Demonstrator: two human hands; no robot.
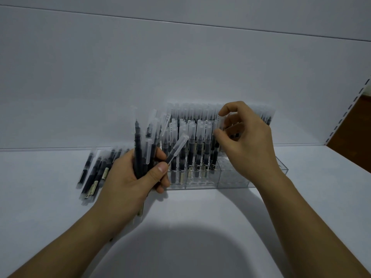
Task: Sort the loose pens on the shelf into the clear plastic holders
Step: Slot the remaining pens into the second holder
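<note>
Loose pens point(94, 173), black with frosted clear caps, lie side by side in a fan on the white shelf point(40, 177), just left of the left hand point(128, 183). That hand is raised palm-in with its grip closed round a bundle of pens point(143, 149) that stands nearly upright. Its thumb point(162, 168) and forefinger pin one slanted pen point(177, 149), whose cap leans to the right.

Just right of it, touching the back wall point(180, 67), stand the clear plastic holders point(230, 180). Their left part is packed with upright pens point(192, 149) in rows, while the right part shows a bare perforated grid.

The right hand point(249, 149) reaches over the holders with its wrist bent. Its forefinger curls over the top of one capped pen point(220, 123) standing there and its thumb presses the cap from below, so the grip is a narrow pinch. The other fingers are loosely curled behind.

Pale label strips point(105, 173) show on several barrels, their print too small to read. A slotted upright point(349, 109) edges the shelf at far right.
</note>
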